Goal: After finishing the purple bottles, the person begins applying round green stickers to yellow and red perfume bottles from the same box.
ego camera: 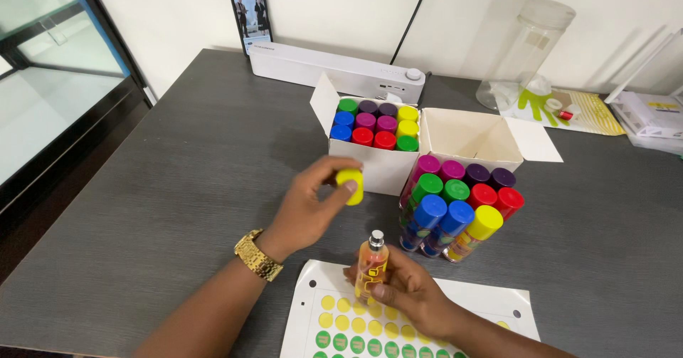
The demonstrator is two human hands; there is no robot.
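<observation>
Dark grey counter fills most of the frame, with a white wall behind it along the top. At upper centre lies a long white device, and a phone leans on the wall above it. Two white boxes stand at centre: the left box holds coloured-capped bottles, the right box stands open beside it. A cluster of capped bottles stands just below the right box. A sticker sheet lies at bottom centre. My left hand grips a yellow cap between fingertips. My right hand grips an uncapped small bottle, upright over the sheet's upper edge.
</observation>
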